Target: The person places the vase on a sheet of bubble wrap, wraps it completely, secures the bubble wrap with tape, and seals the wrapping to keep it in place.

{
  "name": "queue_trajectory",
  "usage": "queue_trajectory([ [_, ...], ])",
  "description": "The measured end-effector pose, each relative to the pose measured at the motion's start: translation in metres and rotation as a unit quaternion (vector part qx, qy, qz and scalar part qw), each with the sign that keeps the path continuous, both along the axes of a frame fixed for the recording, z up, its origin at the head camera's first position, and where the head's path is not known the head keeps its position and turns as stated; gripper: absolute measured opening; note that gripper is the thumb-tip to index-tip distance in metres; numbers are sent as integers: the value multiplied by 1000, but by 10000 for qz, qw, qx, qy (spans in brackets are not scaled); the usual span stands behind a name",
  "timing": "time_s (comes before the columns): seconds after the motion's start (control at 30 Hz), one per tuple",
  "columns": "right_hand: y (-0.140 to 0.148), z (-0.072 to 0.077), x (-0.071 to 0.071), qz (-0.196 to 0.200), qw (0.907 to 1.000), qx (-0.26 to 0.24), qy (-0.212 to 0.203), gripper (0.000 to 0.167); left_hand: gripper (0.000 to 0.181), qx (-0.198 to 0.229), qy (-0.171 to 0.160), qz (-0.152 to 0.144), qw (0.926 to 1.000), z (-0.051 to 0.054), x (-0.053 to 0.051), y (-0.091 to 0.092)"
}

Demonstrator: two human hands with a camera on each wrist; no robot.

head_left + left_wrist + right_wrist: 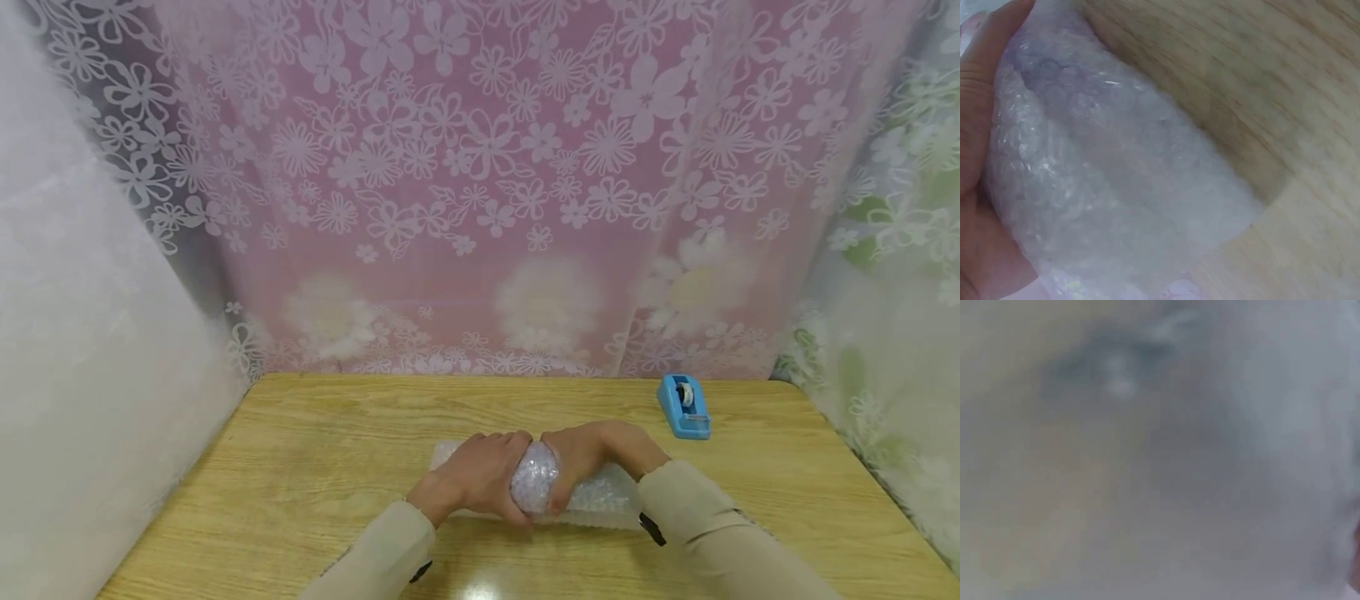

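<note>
A bundle of clear bubble wrap point(534, 478) lies at the front middle of the table, rounded between the two hands with loose ends spreading to both sides. My left hand point(482, 475) grips its left side, fingers over the far side and thumb along the near side. From the right, my right hand point(587, 454) holds the same bundle, thumb toward me. The left wrist view has the crinkled wrap point(1110, 169) flaring out beside the thumb point(985, 56). Whatever may be inside the wrap cannot be made out. Pale, blurred wrap fills most of the right wrist view.
A blue tape dispenser point(684, 407) with a roll in it stands at the table's back right. The wooden table point(322, 467) is bounded by a pink floral curtain point(480, 208) behind and pale sheets at both sides.
</note>
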State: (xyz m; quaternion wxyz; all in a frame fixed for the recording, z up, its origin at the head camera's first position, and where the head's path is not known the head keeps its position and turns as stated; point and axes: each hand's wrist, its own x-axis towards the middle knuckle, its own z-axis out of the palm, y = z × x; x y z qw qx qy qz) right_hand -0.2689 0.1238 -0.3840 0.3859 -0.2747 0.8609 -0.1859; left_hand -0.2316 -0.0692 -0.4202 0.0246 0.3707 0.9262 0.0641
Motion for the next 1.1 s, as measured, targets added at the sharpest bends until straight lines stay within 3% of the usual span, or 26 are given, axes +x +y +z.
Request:
queue_trajectory([
  [0.27,8,-5,-6,-48,9992,-210,-329,67,80,99,-36,-136,9999,-2,-6,3],
  [0.6,11,-8,-7,-119,9982,-364,-467,64,76,120,-454,75,9989,0,-7,9],
  [0.7,15,-6,-3,-244,9990,-342,-157,75,78,52,-461,69,9989,2,-7,12],
  [0.87,16,3,8,-442,9958,-217,769,113,85,-121,-467,149,9987,5,-5,15],
  [0.97,12,10,17,-307,9893,-137,1422,117,86,-300,-466,248,9982,6,-5,17],
  [1.1,6,15,33,-148,9729,62,2305,112,86,-505,-477,303,9971,9,-5,17],
])
